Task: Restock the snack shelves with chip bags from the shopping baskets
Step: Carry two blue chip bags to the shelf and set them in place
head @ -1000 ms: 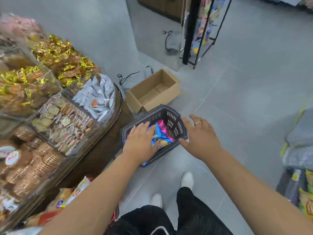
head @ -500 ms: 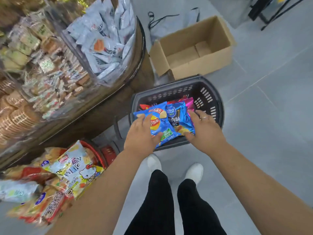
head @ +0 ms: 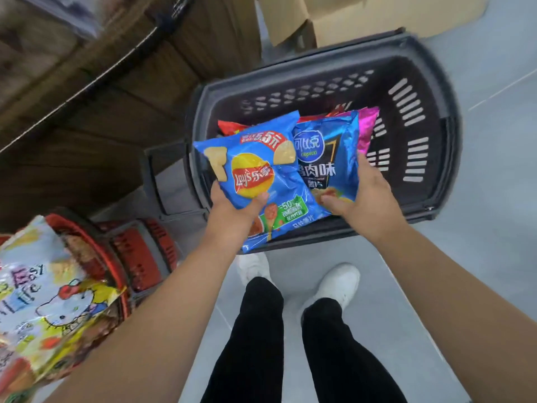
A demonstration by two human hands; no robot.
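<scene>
Far left, down at eight o'clock, a yellow cartoon-cat snack bag (head: 49, 309) lies heaped on a red basket (head: 139, 251), and the packets under it are too blurred to read. Above that, from nine round to eleven o'clock, the dark wooden base of the display stand (head: 116, 97) runs across.

Now the action, dead centre! The left hand (head: 232, 210) has the blue Lay's bag (head: 261, 175) by its lower left edge. Its thumb is pressed flat on the front, and the other fingers are tucked behind the packet where I can't see them. The bag is tilted with its top pointing to about one o'clock, and its bottom corner hangs over the near rim of the grey basket (head: 444, 158).

Right alongside, partly overlapped by it, the darker blue chip bag (head: 328, 158) sits in the right hand (head: 369, 196). The thumb is on the front near the lower edge, and the fingers wrap close together round the right side and behind. Both bags are held over the basket's near-left part.

Down inside, a red packet (head: 229, 126) peeks out at eleven o'clock of the Lay's bag, and a shiny pink one (head: 367, 126) at one o'clock of the darker bag.

At twelve o'clock, beyond the basket, a cardboard box (head: 363, 16) sits on the grey floor. At six o'clock there are black trousers (head: 261, 330) and white shoes (head: 340, 283).
</scene>
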